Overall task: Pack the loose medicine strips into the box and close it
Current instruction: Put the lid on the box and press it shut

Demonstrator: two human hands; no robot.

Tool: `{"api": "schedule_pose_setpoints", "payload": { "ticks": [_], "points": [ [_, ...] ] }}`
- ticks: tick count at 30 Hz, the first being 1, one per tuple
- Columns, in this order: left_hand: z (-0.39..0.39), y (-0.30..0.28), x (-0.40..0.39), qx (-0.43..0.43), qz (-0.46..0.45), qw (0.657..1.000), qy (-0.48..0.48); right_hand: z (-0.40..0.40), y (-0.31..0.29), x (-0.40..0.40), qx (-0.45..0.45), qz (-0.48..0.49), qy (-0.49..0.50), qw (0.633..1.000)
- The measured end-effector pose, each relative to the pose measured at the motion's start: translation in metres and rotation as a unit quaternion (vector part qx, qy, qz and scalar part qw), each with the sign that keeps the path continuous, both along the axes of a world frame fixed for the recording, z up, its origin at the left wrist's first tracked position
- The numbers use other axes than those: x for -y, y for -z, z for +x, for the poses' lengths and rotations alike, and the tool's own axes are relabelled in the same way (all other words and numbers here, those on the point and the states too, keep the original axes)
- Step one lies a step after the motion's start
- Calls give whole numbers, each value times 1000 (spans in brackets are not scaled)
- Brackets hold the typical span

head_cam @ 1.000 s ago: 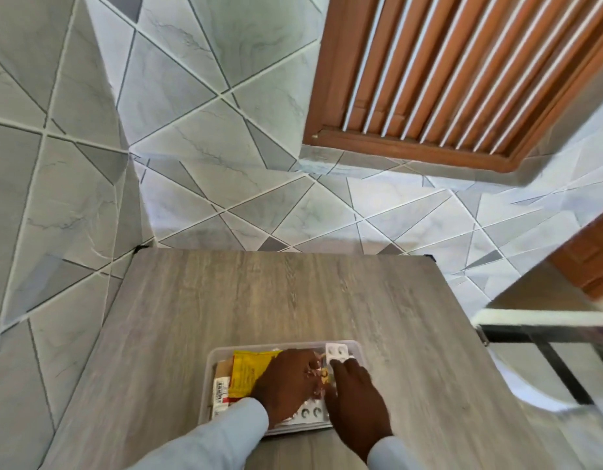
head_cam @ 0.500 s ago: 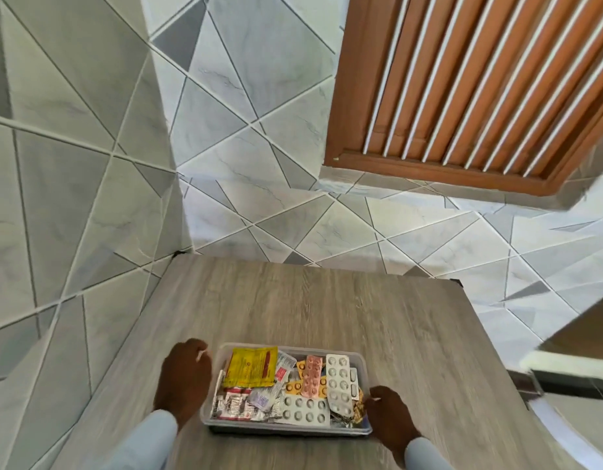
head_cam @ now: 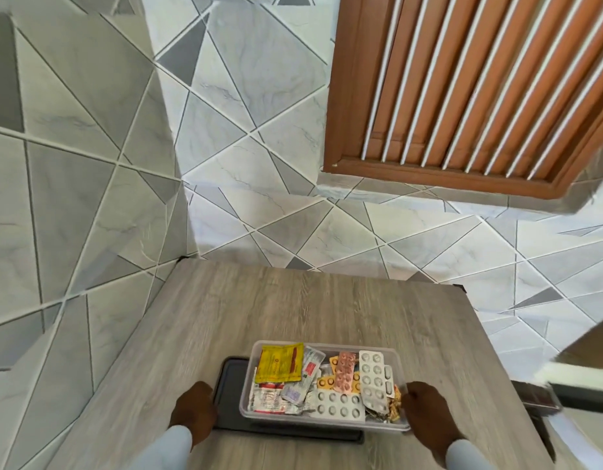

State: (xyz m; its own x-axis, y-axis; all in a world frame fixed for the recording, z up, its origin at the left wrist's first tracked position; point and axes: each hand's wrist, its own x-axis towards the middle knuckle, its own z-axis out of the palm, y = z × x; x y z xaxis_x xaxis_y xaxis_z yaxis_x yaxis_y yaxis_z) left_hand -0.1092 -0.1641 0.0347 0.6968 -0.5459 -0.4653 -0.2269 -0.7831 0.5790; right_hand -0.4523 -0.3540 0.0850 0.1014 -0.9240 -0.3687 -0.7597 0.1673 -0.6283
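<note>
Grey wood-grain table point(head_cam: 327, 310) stood in corner of triangle-patterned marble-tile walls point(head_cam: 259, 130), w/ brown slatted shutter point(head_cam: 479, 89). Between grips: clear plastic box point(head_cam: 398, 374) of foil strips point(head_cam: 340, 403), over flat dark lid point(head_cam: 230, 385). Left hand point(head_cam: 193, 407) curled on lid edge, right hand point(head_cam: 425, 410) closed on box end.

desk point(head_cam: 293, 320): showing matt grey wood grain
box point(head_cam: 400, 371): looking like translucent, smooth plastic
lid point(head_cam: 230, 385): appearing dark, smooth
medicine strips point(head_cam: 339, 403): shining as glossy foil
wall tiles point(head_cam: 90, 164): gleaming, marbled
</note>
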Motion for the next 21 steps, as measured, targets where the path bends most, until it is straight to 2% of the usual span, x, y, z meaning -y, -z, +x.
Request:
{"api": "schedule_pose_setpoints", "payload": {
  "ticks": [5, 9, 15, 21],
  "points": [
    [10, 13, 10, 16, 34, 999, 11, -20, -6, 5, 5, -23, 36, 999],
    [42, -2, 19, 31, 67, 997, 4, -25, 1, 13, 18, -15, 59, 998],
    [146, -84, 12, 124, 102, 986, -41, -8, 1, 18, 51, -18, 73, 996],
    [192, -183, 21, 168, 29, 984, -58, 26, 18, 24, 46, 19, 46, 998]
  ]
}}
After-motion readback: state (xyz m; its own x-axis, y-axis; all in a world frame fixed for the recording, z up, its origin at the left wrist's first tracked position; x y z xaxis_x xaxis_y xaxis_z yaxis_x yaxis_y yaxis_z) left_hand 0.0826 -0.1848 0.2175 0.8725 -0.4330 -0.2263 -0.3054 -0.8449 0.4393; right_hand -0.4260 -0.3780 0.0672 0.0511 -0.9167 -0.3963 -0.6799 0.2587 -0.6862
